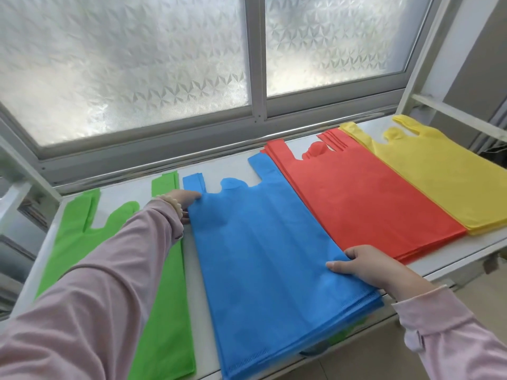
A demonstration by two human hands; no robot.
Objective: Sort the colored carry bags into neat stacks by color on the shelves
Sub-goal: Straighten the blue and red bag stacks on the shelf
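Observation:
Four flat stacks of carry bags lie side by side on a white shelf [137, 198]: green [164, 311] at the left, blue [263, 259] in the middle, red [365, 204], and yellow [439, 176] at the far right. My left hand [182, 200] grips the blue stack's upper left edge, just below its handle. My right hand [367, 266] pinches the blue stack's right edge, thumb on top, close to the red stack. The blue stack's lower end hangs over the shelf's front edge, with a sliver of green showing beneath it. My left sleeve covers part of the green stack.
A frosted sliding window [164, 64] with a grey frame stands directly behind the shelf. White shelf uprights [428, 53] rise at the right, and a metal frame [24, 171] stands at the left. Tiled floor [472, 292] shows below the shelf's front edge.

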